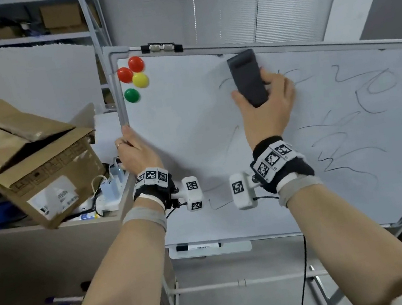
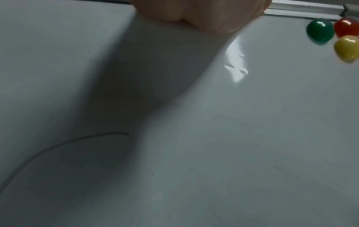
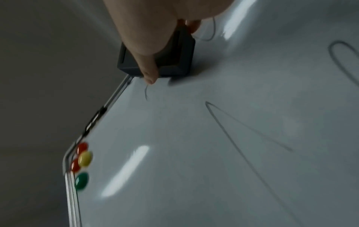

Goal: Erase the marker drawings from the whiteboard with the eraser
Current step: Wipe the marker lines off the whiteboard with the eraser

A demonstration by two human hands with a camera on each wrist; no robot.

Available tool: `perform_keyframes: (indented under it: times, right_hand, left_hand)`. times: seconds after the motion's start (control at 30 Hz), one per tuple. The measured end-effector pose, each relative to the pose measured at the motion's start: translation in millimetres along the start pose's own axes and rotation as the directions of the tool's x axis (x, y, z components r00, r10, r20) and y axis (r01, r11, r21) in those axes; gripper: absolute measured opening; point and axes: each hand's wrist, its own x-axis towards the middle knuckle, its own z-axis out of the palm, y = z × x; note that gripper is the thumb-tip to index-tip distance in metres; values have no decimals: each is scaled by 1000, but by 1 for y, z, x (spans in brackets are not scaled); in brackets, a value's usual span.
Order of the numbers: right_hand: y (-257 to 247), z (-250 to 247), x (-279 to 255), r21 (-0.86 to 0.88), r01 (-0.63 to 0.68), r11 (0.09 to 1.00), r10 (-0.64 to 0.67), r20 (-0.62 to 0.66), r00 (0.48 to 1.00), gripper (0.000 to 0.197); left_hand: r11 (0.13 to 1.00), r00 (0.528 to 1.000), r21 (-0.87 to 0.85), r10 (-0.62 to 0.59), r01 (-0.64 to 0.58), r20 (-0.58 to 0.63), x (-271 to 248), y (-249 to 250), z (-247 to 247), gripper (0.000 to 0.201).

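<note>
A white whiteboard (image 1: pixel 191 132) stands tilted before me, its right half covered in thin dark marker scribbles (image 1: pixel 340 143). My right hand (image 1: pixel 263 103) grips a dark grey eraser (image 1: pixel 247 78) and holds it flat against the board near the top rim. In the right wrist view the eraser (image 3: pixel 174 59) sits under my thumb (image 3: pixel 147 67), beside a short stroke. My left hand (image 1: pixel 132 148) grips the board's left frame edge (image 1: pixel 120 107). In the left wrist view the heel of my left hand (image 2: pixel 200 15) lies over the board (image 2: pixel 213 138), with one curved line (image 2: pixel 58 145) low down.
Two red, one yellow and one green magnets (image 1: pixel 134 79) cluster at the board's top left corner. A black marker (image 1: pixel 197 247) lies in the tray below. An open cardboard box (image 1: pixel 26 159) and chargers (image 1: pixel 109 187) crowd the counter on the left. Shelving stands behind.
</note>
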Motion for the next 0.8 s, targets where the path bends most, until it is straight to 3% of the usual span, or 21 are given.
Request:
perform_keyframes:
  times: [0.07,0.13,0.17,0.27,0.33,0.4,0.47,0.53,0.7,0.8]
  right_hand:
    - [-7,3,-10,-39,126,991,-120,125,985,54]
    - [-12,4,-24,-92,319,943,-283,279,918,52]
    - [-13,3,-23,-123,369,921,-322,289,902,53]
    - [-14,0,4,-168,222,960,-211,80,974,56]
    - [-11,-3,13,-183,185,966,-186,14,983,60]
    - [-5,-1,-1,-200,308,930,-287,129,949,63]
    - [4,2,-28,-194,432,881,-359,321,877,62]
    - [4,4,-32,-199,479,855,-377,396,838,59]
    - [-21,10,17,-170,395,903,-376,133,917,57]
    - [-11,24,-14,-107,443,890,-408,247,879,56]
  left_hand:
    - [1000,1000,-19,1,-1,2,1,1,-1,43]
    - [1000,1000,-26,8,-8,-3,3,0,-1,45]
    - [1000,1000,-30,8,-8,-5,3,-1,0,45]
    - [999,1000,-39,4,-4,4,0,0,2,44]
    - [999,1000,-43,0,1,23,-1,0,2,44]
    - [999,999,-50,5,-3,36,1,1,2,48]
    - [999,998,-30,-15,17,62,3,0,0,47]
    - [999,996,-2,-33,33,88,3,0,-3,42]
    - [999,989,-27,-42,47,139,-2,-10,-9,48]
    - [995,972,-39,-83,94,220,-6,-37,-18,50]
